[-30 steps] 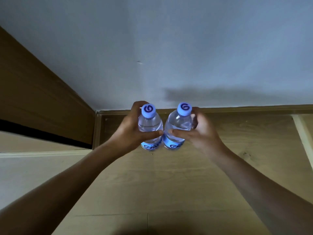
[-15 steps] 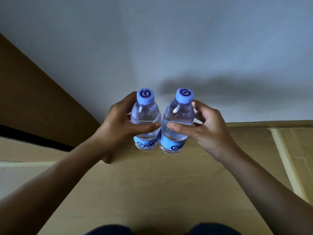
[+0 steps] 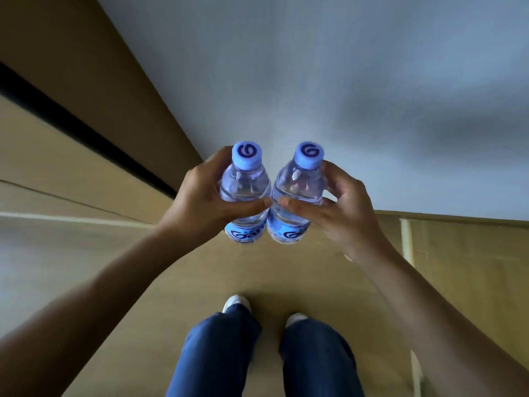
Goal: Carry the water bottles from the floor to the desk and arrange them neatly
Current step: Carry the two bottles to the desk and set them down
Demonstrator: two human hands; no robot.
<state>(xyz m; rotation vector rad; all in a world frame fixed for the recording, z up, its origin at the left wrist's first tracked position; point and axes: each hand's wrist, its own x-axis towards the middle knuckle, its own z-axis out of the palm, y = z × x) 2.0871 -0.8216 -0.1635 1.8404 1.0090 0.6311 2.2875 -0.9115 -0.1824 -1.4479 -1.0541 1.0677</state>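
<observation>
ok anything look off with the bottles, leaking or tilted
Nothing stands out. The left hand grips one bottle and the right hand the other; both are capped, roughly upright and side by side, with no spill in view.

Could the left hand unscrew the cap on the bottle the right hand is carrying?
Probably not as things stand: the left hand is wrapped round its own bottle. The other bottle's cap stands bare above the right hand, so nothing else blocks it.

Both hands [image 3: 200, 202] [image 3: 340, 207] grip upright bottles [image 3: 246, 193] [image 3: 297, 193]; bottles touching.
</observation>
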